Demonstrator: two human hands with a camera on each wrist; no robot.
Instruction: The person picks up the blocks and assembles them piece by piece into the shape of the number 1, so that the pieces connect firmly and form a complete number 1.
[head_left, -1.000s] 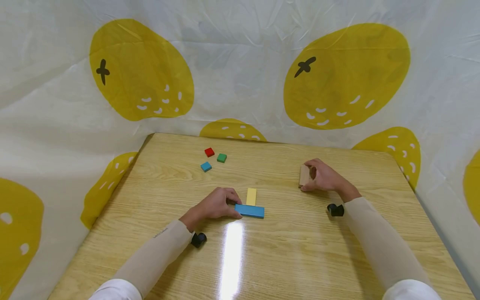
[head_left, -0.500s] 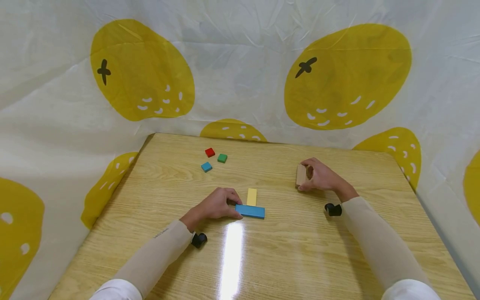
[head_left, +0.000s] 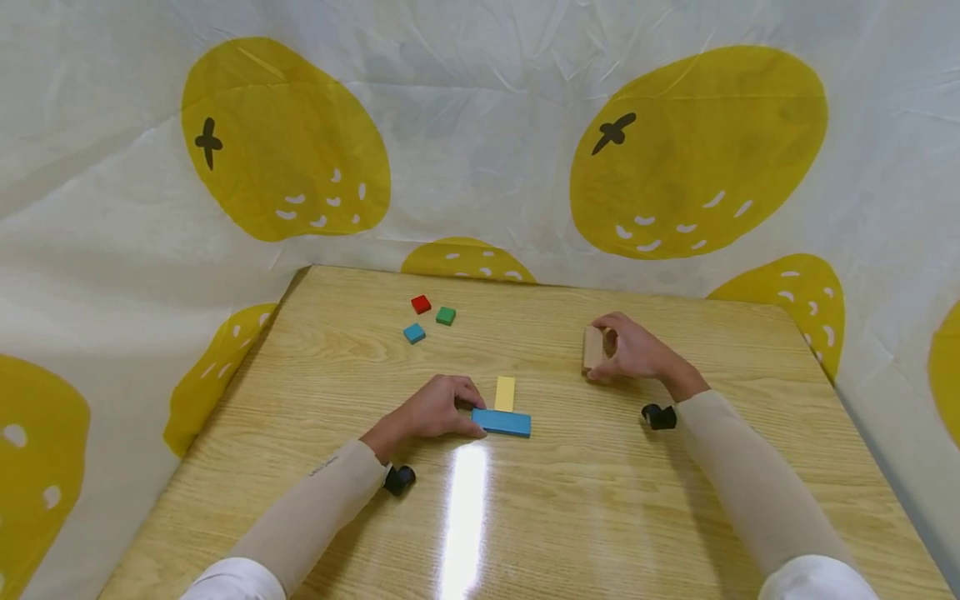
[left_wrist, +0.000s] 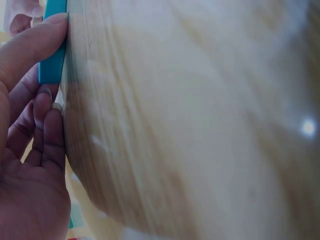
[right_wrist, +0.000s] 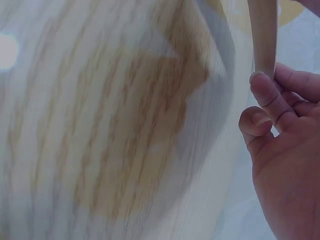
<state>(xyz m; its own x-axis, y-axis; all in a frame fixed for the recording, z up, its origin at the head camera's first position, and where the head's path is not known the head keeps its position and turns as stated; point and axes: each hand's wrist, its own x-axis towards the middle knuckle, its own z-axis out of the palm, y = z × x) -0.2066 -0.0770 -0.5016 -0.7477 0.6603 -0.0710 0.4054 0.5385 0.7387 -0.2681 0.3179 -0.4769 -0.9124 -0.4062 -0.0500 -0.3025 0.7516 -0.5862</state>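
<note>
Leftward since a second ago: my right hand (head_left: 633, 348) has brought a plain tan wooden block (head_left: 593, 350) nearer the middle, pinched at its two ends, probably to leave its long side free (whether it touches the wood-grain table (head_left: 585, 492), I cannot tell). My left hand (head_left: 435, 407) pinches the left end of a long flat blue block (head_left: 506, 422), seemingly steadying it beside a flat yellow rectangular block (head_left: 506, 393). Beyond lie a red square tile (head_left: 421, 304), a green square tile (head_left: 446, 316) and a blue square tile (head_left: 414, 333).
</note>
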